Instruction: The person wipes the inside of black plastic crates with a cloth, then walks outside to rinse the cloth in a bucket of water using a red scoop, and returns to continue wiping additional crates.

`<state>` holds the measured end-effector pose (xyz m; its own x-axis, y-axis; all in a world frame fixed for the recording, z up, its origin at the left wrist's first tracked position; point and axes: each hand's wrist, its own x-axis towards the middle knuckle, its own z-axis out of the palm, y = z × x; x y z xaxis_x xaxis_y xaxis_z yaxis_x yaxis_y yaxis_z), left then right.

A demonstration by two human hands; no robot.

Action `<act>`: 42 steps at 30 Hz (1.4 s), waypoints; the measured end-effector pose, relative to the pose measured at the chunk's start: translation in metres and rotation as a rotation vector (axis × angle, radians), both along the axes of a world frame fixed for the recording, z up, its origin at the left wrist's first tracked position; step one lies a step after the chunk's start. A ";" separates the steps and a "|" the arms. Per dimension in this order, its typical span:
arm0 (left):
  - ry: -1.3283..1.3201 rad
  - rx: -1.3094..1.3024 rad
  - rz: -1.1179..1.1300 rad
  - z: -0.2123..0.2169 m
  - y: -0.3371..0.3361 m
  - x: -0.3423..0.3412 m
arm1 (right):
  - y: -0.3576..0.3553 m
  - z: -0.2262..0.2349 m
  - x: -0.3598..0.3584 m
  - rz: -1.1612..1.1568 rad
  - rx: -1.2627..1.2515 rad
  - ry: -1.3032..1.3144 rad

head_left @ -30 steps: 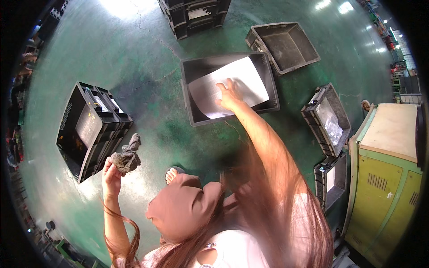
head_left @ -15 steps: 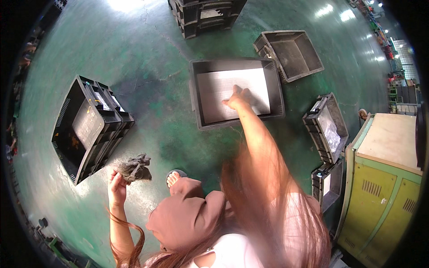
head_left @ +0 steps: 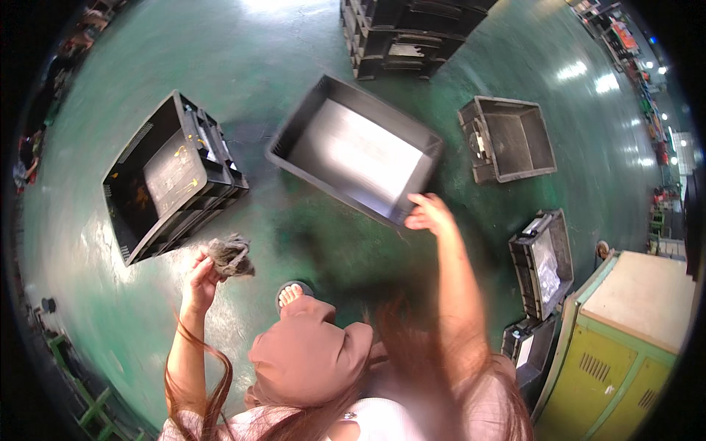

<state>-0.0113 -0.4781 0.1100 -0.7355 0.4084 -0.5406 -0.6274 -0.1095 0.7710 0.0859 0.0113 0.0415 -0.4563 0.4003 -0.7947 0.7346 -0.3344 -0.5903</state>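
Slanting now (sheet (head_left: 375, 151) inside), the crate (head_left: 305, 117) has turned.

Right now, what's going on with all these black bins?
A person's right hand holds the near right corner of a black bin with a white sheet inside. The left hand holds a crumpled grey cloth over the green floor. More bins stand around, including a stack beyond, and a yellow-green cabinet is on the right.
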 end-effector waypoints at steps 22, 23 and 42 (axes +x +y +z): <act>0.032 -1.219 0.105 0.356 -0.212 0.138 | -0.067 0.270 0.098 0.406 0.063 -0.378; 0.083 -1.368 0.024 0.383 -0.236 0.159 | -0.078 0.287 0.097 0.492 0.097 -0.412; 0.019 -1.450 0.198 0.481 -0.548 -0.082 | -0.403 0.499 -0.236 0.874 0.142 -0.585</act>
